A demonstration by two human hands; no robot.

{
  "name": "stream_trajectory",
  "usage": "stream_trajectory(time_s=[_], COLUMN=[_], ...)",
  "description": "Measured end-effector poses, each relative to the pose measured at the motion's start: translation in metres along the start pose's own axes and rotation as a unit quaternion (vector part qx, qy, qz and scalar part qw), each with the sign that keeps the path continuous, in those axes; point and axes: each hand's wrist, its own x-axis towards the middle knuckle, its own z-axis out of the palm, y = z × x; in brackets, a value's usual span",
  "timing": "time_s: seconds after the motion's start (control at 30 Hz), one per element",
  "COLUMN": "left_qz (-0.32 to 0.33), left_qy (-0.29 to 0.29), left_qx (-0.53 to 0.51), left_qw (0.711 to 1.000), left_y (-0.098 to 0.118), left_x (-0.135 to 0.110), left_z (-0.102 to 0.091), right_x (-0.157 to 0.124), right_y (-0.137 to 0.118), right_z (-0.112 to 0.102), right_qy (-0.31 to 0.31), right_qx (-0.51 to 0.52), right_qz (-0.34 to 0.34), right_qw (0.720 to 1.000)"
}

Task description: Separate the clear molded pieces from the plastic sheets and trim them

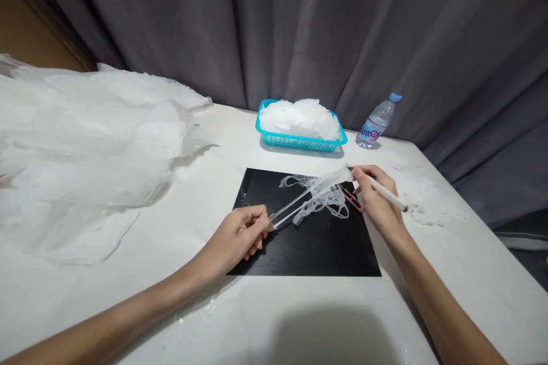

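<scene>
A black mat [308, 245] lies on the white table [274, 319]. On it is a thin clear plastic bag [319, 197], stretched out and crumpled. My left hand [240, 236] is closed, pinching the bag's near end at the mat's left side. My right hand [374, 199] is closed at the mat's right edge; it grips the bag's far end and a white stick-like tool [387, 194] that points right. Small pink scissors [353, 199] lie on the mat by my right hand.
A turquoise basket [299, 140] full of white plastic stands behind the mat. A small water bottle [377, 122] lies to its right. A large heap of white plastic bags [81, 154] covers the table's left. More clear plastic [422, 194] lies at right. Grey curtains hang behind.
</scene>
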Motion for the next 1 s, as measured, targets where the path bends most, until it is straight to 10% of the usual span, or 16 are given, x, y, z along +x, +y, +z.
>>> stream_trajectory(time_s=[0.13, 0.37, 0.57, 0.83, 1.0], left_qz=[-0.024, -0.020, 0.068, 0.051, 0.054], left_qy=[-0.056, -0.072, -0.115, -0.151, -0.176], left_qx=[-0.011, -0.077, -0.127, -0.156, -0.159], left_qw=[0.998, 0.994, 0.983, 0.975, 0.970], left_y=[0.000, 0.012, 0.008, -0.001, -0.003], left_x=[0.006, 0.002, 0.005, 0.013, 0.011], left_z=[-0.008, -0.006, -0.004, -0.010, -0.004], right_x=[0.012, -0.063, -0.094, -0.060, -0.055], right_y=[0.005, -0.036, -0.040, -0.023, -0.015], right_z=[-0.017, 0.009, 0.018, -0.001, 0.017], right_qy=[-0.003, -0.146, -0.363, -0.164, -0.274], right_qx=[0.048, 0.053, 0.131, -0.019, -0.062], right_qz=[0.036, -0.141, -0.157, -0.218, -0.185], right_qw=[0.998, 0.978, 0.909, 0.962, 0.942])
